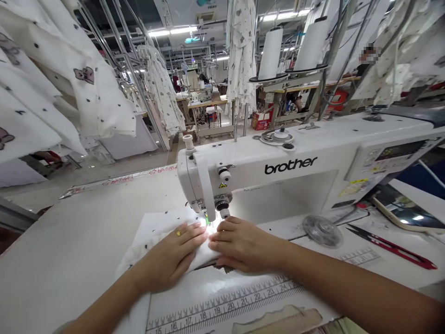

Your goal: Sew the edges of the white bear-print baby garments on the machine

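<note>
A white Brother sewing machine [288,162] stands on the pale table [69,250]. A piece of white fabric with small dark dots [156,229] lies under its needle area, lit by the machine's lamp. My left hand [172,257], with a gold ring, lies flat on the fabric with its fingers stretched toward the needle. My right hand [243,243] presses the fabric's right side just below the presser foot, fingers together and flat, tips almost touching the left hand's.
A printed ruler strip [225,304] runs along the table's near edge. Red thread snips [392,246] and a phone [403,211] lie at the right, a round metal disc [321,229] beside them. Two white thread cones [292,46] stand behind; dotted garments [69,83] hang left.
</note>
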Demonstrator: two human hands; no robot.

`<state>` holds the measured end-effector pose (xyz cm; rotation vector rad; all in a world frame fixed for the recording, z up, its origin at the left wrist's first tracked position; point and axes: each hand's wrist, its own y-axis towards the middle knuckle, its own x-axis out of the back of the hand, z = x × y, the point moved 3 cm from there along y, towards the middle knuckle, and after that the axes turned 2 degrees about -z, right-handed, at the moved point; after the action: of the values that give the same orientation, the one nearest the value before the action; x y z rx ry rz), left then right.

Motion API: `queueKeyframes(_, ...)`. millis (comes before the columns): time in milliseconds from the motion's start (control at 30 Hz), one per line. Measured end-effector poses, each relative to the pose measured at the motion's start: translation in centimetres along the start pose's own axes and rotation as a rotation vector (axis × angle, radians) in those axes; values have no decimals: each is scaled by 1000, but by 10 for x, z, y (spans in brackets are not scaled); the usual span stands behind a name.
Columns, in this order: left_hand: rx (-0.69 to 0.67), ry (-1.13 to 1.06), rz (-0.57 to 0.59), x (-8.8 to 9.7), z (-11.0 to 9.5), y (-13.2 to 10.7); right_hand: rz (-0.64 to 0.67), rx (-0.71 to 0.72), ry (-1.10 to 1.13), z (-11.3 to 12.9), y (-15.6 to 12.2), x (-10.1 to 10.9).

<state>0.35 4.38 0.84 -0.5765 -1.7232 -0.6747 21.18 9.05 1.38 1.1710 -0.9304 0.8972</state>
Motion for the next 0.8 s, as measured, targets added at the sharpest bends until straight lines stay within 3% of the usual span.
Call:
queueKeyframes(233, -39, 36, 18, 0, 18, 11, -2, -61, -63, -7, 2, -1)
queueKeyframes(600, -119, 21, 33, 0, 29, 16, 11, -80, -62, -9, 0, 0)
queueKeyframes(800, -213, 81, 59, 15, 30, 24, -5, -78, -47, -11, -3, 0)
